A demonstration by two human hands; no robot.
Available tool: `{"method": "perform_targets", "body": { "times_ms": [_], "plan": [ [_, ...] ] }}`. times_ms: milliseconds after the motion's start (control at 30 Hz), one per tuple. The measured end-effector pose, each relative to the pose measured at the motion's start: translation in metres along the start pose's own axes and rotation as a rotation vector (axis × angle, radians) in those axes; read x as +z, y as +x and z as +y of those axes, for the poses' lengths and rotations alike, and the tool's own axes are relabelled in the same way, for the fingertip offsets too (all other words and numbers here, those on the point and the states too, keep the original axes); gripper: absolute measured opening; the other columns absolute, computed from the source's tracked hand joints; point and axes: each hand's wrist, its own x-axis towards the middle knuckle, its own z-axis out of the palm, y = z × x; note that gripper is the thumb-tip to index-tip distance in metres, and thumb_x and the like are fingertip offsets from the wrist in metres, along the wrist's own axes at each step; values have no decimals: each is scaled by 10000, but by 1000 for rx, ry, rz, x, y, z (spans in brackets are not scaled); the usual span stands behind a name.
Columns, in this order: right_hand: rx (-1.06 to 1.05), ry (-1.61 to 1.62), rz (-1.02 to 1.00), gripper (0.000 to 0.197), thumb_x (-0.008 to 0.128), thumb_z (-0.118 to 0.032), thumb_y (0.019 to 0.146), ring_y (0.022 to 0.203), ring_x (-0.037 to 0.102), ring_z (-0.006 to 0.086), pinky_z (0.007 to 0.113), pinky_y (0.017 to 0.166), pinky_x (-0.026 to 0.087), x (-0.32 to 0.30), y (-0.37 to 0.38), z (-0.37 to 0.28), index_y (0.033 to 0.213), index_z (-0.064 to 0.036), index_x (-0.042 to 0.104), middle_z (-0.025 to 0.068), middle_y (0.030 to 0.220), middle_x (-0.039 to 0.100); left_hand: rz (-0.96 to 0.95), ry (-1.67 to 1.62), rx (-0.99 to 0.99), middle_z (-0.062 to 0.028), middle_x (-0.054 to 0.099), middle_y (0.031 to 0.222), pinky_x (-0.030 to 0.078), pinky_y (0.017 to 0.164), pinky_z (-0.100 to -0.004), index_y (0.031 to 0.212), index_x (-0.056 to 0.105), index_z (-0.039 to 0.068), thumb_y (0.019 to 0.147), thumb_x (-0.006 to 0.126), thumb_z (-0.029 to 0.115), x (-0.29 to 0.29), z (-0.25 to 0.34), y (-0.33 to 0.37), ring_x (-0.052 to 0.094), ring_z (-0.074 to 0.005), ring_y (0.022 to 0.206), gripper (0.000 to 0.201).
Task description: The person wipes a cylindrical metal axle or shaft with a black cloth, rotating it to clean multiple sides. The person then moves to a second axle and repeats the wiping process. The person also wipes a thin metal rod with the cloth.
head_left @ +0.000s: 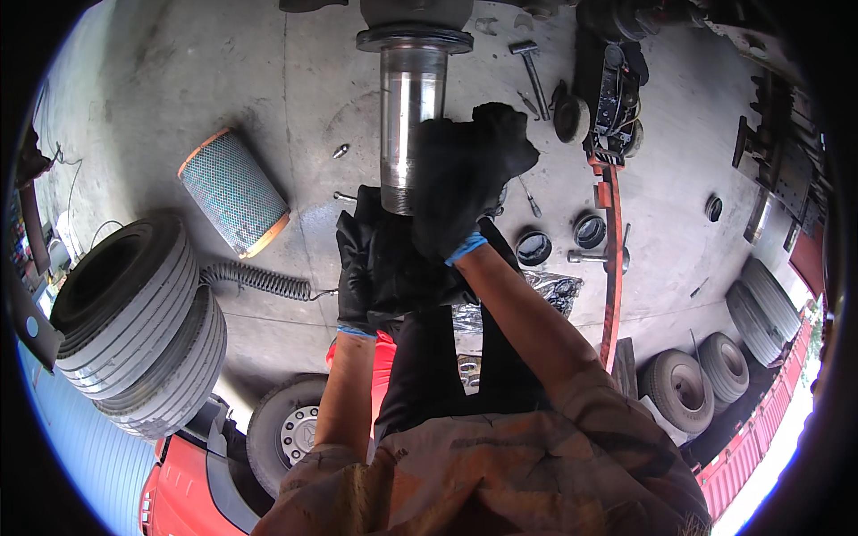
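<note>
A bare steel axle spindle (411, 98) with a wide collar points down toward me from the top middle. Its threaded end is partly covered by dark cloth and my gloves. My right hand (442, 201), in a black glove with a blue cuff showing, is closed on a black rag (502, 136) against the spindle's right side. To the left, just below the threaded end, my left hand (356, 272) wears the same black glove. It grips dark cloth (407, 268) bunched between my hands. Black on black hides most finger outlines.
A cylindrical filter (234, 192) lies on the left floor, near stacked tires (134, 313) and a coiled hose (255, 279). A hammer (531, 79), bearing rings (534, 247) and a red jack handle (612, 268) lie right. Behind me stands a red vehicle (192, 487).
</note>
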Motion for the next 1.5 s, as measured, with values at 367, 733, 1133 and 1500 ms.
{"method": "perform_targets", "body": {
  "times_ms": [367, 733, 1133, 1500],
  "plan": [
    [-64, -108, 59, 222, 573, -125, 875, 899, 498, 236, 311, 783, 439, 29, 12, 43, 1048, 10, 541, 102, 979, 516, 206, 722, 186, -108, 550, 1254, 465, 943, -297, 1358, 398, -18, 983, 385, 128, -48, 25, 8, 562, -189, 1083, 403],
    [69, 220, -54, 310, 521, -121, 910, 973, 522, 253, 319, 851, 451, 33, 36, 93, 1190, 9, 501, 136, 1075, 522, 156, 354, 146, -106, 378, 1426, 349, 1079, -322, 1453, 244, 50, 983, 337, 53, -3, 22, 5, 414, -195, 1266, 479],
    [-132, -639, -69, 453, 493, -222, 905, 1174, 431, 384, 485, 1017, 299, 16, -1, 1, 1285, 21, 452, 214, 1215, 489, 182, 401, 147, -60, 498, 1310, 410, 994, -307, 1405, 342, 25, 966, 436, 106, 15, 19, -8, 497, -158, 1158, 456],
    [-243, -276, 182, 325, 665, -162, 797, 689, 556, 310, 376, 569, 450, 4, 60, 52, 1043, 22, 558, 159, 832, 561, 50, 508, 174, -93, 531, 1280, 454, 944, -268, 1365, 390, 9, 950, 386, 24, -11, 30, 2, 544, -163, 1113, 416]
  ]
}}
